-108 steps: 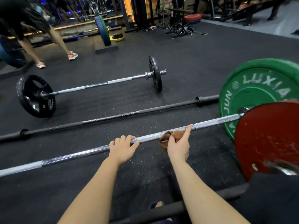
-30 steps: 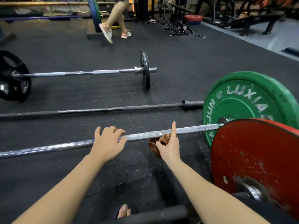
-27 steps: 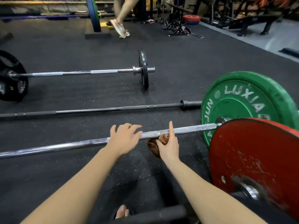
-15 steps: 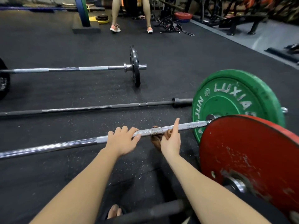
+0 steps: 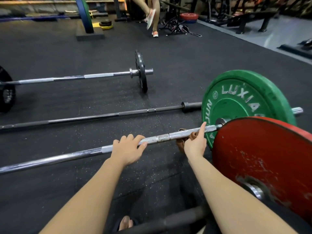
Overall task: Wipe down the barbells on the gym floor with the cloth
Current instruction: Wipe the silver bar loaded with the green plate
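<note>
Head view: a chrome barbell lies on the black speckled rubber floor, running from the left edge of the floor in view up toward the right, where it enters a green plate marked LUXIA. The left hand rests on top of the shaft near its middle, fingers curled over the far side and thumb lying along the near side, grasping the bar. Just to its right, a patch of bare knurling apart, the right hand clutches a brown cloth bunched around the shaft. The cloth shows above and below the bar, and the index finger is stretched out along the shaft, its tip close to the green plate's collar. A scuffed red plate stands nearer the camera, overlapping the lower part of the green one; it sits on a separate dark bar crossing the near edge of the floor, beside a sandalled foot.

Beyond the chrome bar lies a black bar with no plates visible, its sleeve ending just beside the green plate. Farther back is a third barbell carrying a thin black plate on its right end and another at the left edge. Toward the far edge of the floor, another person's legs stand near an upright blue-and-green plate.
</note>
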A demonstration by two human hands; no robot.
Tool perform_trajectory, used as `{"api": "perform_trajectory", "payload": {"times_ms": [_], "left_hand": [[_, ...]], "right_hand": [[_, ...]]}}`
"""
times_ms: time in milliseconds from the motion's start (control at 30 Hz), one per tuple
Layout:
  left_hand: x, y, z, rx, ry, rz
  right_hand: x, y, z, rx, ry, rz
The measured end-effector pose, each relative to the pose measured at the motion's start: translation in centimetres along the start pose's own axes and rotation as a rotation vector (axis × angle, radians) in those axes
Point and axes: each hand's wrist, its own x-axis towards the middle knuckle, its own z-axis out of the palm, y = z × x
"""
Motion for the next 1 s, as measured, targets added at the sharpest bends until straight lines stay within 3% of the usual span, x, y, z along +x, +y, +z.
{"api": "perform_trajectory", "payload": {"times_ms": [233,367,567,667,833,1000], "left_hand": [[0.1,-0.7,0.1,0.01,0.021,-0.004],[0.5,-1.2,-0.1,0.001,0.002,-0.001],[0.9,-1.3,-0.1,0.002,0.018,0.007],[1.2,-1.3,-0.3,0.01,0.005,0.003],[1.5,-1.4,-0.5,0.011,0.001,-0.002],[1.9,-1.5,-0.8,-0.001,-0.006,-0.007]], "right_hand": [[-5.3,0.2,5.5,-0.088,-0.286,-0.147],[-4.3,0.2,4.3,-0.176,-0.267,-0.205],[0.9,0.1,0.1,-0.106,0.014,-0.074],[1.2,-0.1,0.0,-0.142,-0.032,-0.086],[-3.6,-0.3,4.3,-0.134,-0.282,-0.202],[-2.2,-0.2,4.3,-0.181,-0.304,-0.25]]}}
